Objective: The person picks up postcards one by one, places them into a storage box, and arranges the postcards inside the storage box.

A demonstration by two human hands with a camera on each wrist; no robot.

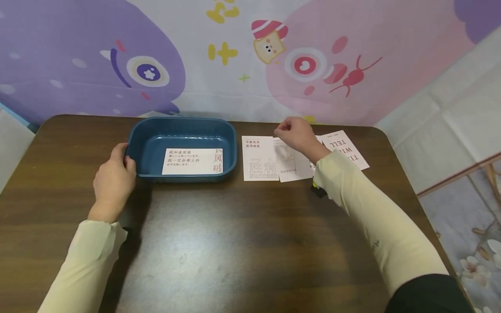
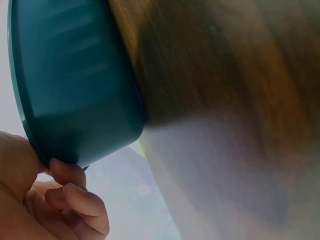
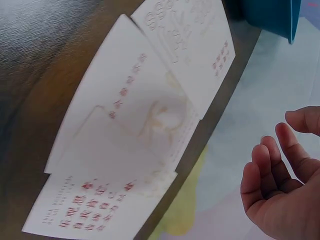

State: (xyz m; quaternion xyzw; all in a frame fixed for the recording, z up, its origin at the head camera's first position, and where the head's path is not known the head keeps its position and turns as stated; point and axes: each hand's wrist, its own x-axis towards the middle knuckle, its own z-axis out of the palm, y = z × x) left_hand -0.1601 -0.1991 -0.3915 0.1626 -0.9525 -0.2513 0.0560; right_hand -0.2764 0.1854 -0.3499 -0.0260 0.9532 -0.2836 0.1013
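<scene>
My left hand (image 1: 113,184) grips the left end of a dark blue, deep rectangular tray (image 1: 151,150), its thumb and fingers pinching the rim. A white printed card (image 1: 192,161) lies in the tray. Over a row of overlapping printed cards, my right hand (image 1: 299,135) hovers with its fingers loosely bent. In the right wrist view nothing sits between its thumb and fingertips (image 3: 283,132). The row includes a card with outlined lettering (image 1: 260,158) beside the tray and a tilted card with large English words (image 1: 344,152). My right hand and forearm hide some of the middle cards.
A small black and yellow object (image 1: 318,190) shows partly from under the right sleeve. The brown wooden table (image 1: 235,243) meets a cartoon-printed backdrop (image 1: 235,95) along its far edge. A pale hanging (image 1: 450,100) stands at the right side.
</scene>
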